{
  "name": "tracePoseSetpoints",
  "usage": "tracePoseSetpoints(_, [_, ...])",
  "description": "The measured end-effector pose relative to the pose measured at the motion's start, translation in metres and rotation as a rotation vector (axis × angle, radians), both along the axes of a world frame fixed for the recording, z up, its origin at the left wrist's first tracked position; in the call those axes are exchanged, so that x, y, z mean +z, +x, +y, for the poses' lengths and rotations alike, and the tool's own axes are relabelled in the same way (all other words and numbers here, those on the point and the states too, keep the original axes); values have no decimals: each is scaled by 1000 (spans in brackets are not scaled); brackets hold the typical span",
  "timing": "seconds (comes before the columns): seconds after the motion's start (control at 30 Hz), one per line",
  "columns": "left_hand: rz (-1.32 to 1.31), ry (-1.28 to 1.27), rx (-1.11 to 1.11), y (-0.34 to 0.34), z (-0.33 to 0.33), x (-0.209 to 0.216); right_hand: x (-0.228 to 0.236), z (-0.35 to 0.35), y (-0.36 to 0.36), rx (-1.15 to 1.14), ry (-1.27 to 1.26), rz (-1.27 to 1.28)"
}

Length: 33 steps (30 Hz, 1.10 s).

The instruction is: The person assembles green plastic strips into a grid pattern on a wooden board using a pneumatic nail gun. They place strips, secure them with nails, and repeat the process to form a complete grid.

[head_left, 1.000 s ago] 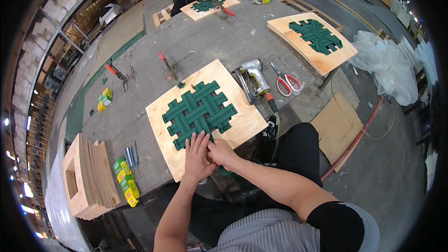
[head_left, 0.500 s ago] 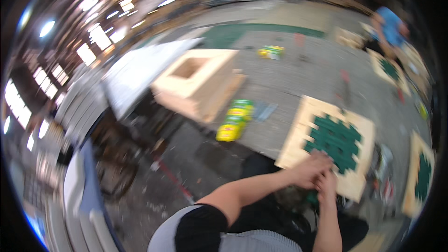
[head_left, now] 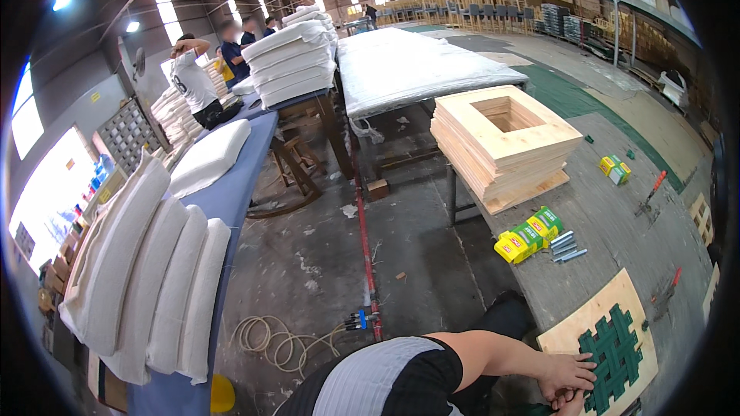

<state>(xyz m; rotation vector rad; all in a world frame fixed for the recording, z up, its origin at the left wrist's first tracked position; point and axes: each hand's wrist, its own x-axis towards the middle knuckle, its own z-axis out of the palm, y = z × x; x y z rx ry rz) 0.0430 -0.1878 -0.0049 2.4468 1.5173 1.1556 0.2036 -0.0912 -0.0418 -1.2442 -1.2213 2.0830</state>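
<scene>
A square plywood frame [head_left: 632, 293] lies on the workbench at the lower right, its opening crossed by woven dark green webbing straps [head_left: 617, 348]. My left hand [head_left: 566, 374] rests on the frame's near left edge, its fingers stretched out toward the webbing. Just below it, partly cut off by the picture's lower edge, is my right hand [head_left: 570, 400] with its fingers bent together. What those fingers hold is hidden. A bit of green material [head_left: 536, 410] shows beneath my left wrist.
On the grey workbench [head_left: 539, 293] are stacked plywood frames [head_left: 501, 146], yellow-green boxes [head_left: 530, 236], metal rods [head_left: 566, 248] and red-handled tools [head_left: 657, 182]. White cushions [head_left: 146, 277] stand on a blue table [head_left: 245, 169] at left. A coiled hose [head_left: 281, 343] lies on the floor. Several people stand farther back.
My view has swung left, so the workbench and frame now sit farther right and lower. Both hands stay close together at the frame's near edge.
</scene>
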Motion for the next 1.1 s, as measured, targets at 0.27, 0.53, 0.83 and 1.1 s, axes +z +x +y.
tracePoseSetpoints(0.27, [106, -39, 19, 4, -9, 17, 16, -14, -12, -30, 91, -93])
tracePoseSetpoints(0.53, [33, -113, 129, 17, -27, 11, 13, -18, -9, -42, 151, -97])
tracePoseSetpoints(0.83, [-404, -733, -20, 58, -151, 70, 3, -16, 18, -110, 92, 166])
tracePoseSetpoints(1.1, [-325, -389, 378, 30, -180, 83, 27, -96, 39, 31, 239, -64])
